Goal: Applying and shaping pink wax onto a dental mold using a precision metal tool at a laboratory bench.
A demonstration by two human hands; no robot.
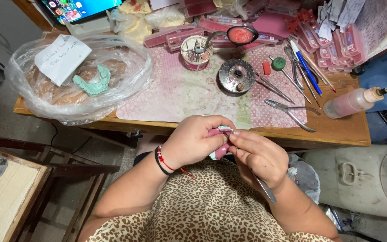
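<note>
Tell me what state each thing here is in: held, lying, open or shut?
Left hand: closed around the pink and green dental model.
Right hand: pinching a thin metal tool, tip at the model.
Plastic bag: open, green cast and paper note inside.
Pliers: lying on the mat, unheld.
Squeeze bottle: lying on its side.
Phone: screen lit.

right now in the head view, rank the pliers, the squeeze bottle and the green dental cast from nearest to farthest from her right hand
1. Pliers: on the mat, just up and right of the right hand.
2. Squeeze bottle: lying at the table's right end.
3. Green dental cast: in the plastic bag, far left.
</note>
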